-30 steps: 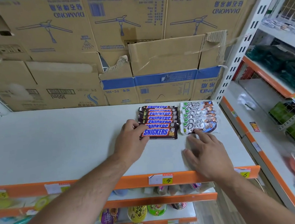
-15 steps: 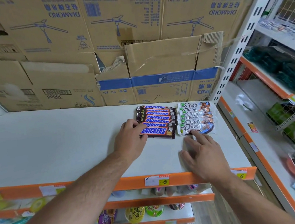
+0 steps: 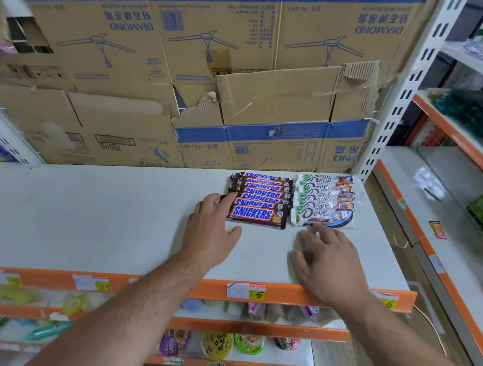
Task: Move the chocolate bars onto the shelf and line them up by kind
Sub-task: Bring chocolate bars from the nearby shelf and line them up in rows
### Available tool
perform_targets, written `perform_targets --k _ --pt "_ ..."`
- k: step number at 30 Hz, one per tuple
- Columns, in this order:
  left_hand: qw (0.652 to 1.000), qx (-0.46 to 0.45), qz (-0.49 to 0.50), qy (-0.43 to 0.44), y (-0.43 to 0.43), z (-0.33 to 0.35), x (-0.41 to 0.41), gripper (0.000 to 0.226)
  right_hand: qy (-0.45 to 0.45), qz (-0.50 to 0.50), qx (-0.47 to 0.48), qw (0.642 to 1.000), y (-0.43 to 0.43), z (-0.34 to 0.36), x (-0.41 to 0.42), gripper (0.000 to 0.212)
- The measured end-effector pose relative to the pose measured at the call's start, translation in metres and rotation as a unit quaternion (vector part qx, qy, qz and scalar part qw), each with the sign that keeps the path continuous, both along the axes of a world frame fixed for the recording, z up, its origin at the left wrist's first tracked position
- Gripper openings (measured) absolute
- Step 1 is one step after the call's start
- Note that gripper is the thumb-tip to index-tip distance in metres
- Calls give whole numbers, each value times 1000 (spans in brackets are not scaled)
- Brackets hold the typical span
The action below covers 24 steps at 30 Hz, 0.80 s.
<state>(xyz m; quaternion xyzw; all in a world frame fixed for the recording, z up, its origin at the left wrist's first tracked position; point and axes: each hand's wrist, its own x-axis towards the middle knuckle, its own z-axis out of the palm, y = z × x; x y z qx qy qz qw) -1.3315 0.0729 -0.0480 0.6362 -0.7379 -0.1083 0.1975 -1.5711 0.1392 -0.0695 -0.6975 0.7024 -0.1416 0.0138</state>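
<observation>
Several Snickers bars [image 3: 260, 200] lie overlapped in a row on the white shelf [image 3: 98, 211], brown wrappers with blue lettering. Right beside them lies a matching row of white Dove bars [image 3: 324, 202]. My left hand [image 3: 213, 228] rests flat on the shelf with straight fingers touching the left ends of the Snickers bars. My right hand [image 3: 327, 260] lies flat on the shelf just in front of the nearest Dove bar, fingertips at its front edge, holding nothing.
Stacked cardboard boxes [image 3: 226, 83] wall off the back of the shelf. An orange price rail [image 3: 243, 291] edges the front. A white slotted upright [image 3: 411, 82] stands at the right, with more shelving [image 3: 462, 142] beyond. Cup snacks [image 3: 218, 345] sit on the lower shelves.
My right hand has slid back a little from the Dove bars toward the shelf's front. My left hand stays against the Snickers row.
</observation>
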Motion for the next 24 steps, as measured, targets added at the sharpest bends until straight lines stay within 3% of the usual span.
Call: perform_targets --k 2,4,7,10,16,24 --pt "999 37 36 12 8 6 0 73 10 3 3 1000 0 2 1 39" --pt "994 86 60 -31 16 10 6 69 29 10 14 999 -1 5 2 38" --pt "980 161 25 -116 26 16 18 69 52 17 54 997 -4 12 6 34" --pt "972 209 -7 -109 31 23 31 70 46 28 107 993 -7 22 15 32" --pt "978 188 4 -93 39 26 75 62 50 83 133 986 -4 29 65 25" --pt "984 158 28 -74 59 39 196 59 -1 116 107 987 7 66 209 42"
